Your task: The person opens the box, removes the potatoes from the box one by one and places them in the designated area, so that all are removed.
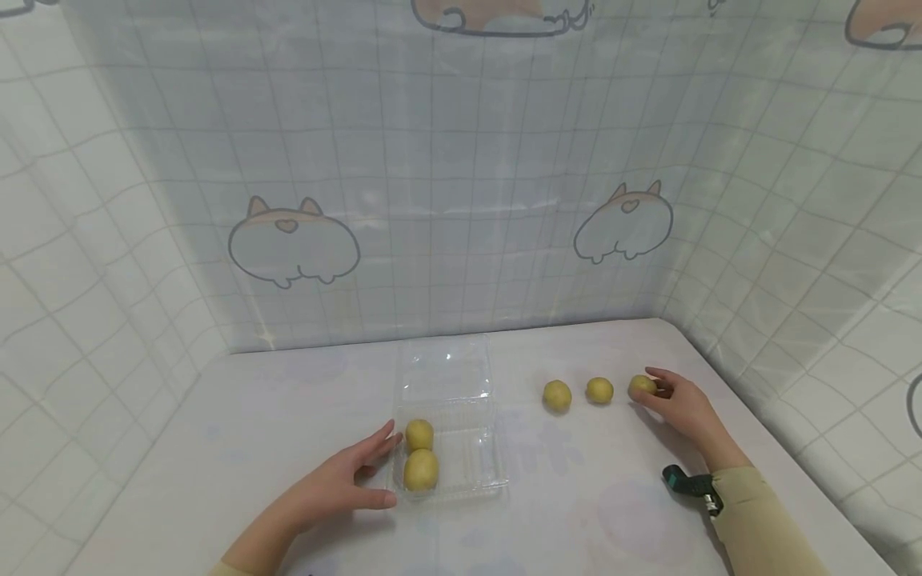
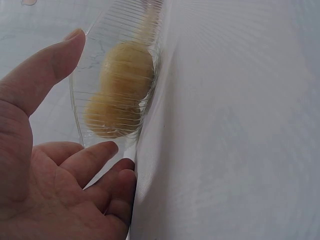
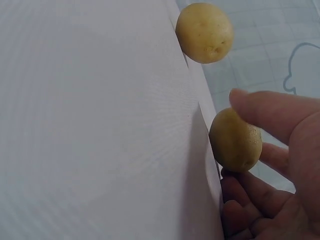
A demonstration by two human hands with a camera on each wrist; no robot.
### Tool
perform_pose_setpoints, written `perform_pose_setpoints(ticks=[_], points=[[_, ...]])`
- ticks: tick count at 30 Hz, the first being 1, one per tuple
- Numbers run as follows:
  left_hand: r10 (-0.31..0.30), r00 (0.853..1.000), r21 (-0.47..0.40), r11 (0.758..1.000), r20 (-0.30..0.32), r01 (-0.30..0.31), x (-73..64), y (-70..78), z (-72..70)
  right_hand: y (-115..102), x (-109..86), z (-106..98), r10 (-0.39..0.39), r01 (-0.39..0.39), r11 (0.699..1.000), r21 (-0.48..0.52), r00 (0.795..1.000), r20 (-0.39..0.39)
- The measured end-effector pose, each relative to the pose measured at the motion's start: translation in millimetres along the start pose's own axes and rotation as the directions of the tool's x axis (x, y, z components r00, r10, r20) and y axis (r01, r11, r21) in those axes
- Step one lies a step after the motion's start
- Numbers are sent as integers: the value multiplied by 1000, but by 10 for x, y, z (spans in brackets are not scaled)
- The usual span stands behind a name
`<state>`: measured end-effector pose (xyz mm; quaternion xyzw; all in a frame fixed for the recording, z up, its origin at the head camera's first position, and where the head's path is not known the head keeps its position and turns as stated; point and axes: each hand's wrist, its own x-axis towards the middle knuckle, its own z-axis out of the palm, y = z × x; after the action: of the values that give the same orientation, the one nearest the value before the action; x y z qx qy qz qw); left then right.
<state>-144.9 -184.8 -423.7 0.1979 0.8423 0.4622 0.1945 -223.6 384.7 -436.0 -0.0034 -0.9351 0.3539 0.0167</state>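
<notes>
My left hand [image 1: 334,480] is beside the left end of a clear plastic clamshell box [image 1: 468,460], thumb and fingers spread around its corner. In the left wrist view its fingers lie close to the ribbed wall; whether they touch it I cannot tell. Two potatoes sit one behind the other in the box's left side, a larger front potato [image 1: 421,470] and a smaller rear potato [image 1: 419,435]. Over at the right, my right hand [image 1: 684,408] has thumb and fingers curled round the rightmost potato [image 3: 235,142], which is on the table.
Left of the right hand lie a middle potato [image 1: 599,390] and another potato [image 1: 557,396] on the white table [image 1: 576,496]. The box's transparent lid [image 1: 445,370] is folded back toward the wall. A patterned curtain [image 1: 446,200] encloses the table's back and sides.
</notes>
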Motion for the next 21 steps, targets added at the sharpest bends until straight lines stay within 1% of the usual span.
perform_pose_setpoints(ticks=[6,13,16,21], points=[[0,1000,22,1000,0,0,-3,-23,-3,-62,-29,-53,15,-14,1000,-13,1000,26],[2,1000,29,1000,1,-2,-6,-23,-9,-172,-81,-181,15,-15,998,-59,1000,2],[0,1000,40,999,-2,0,-7,-13,-11,-249,-89,-223,3,-4,999,-47,1000,-12],[3,1000,49,999,-7,-3,-13,-4,-17,-429,-101,-256,-57,56,998,-32,998,-30]])
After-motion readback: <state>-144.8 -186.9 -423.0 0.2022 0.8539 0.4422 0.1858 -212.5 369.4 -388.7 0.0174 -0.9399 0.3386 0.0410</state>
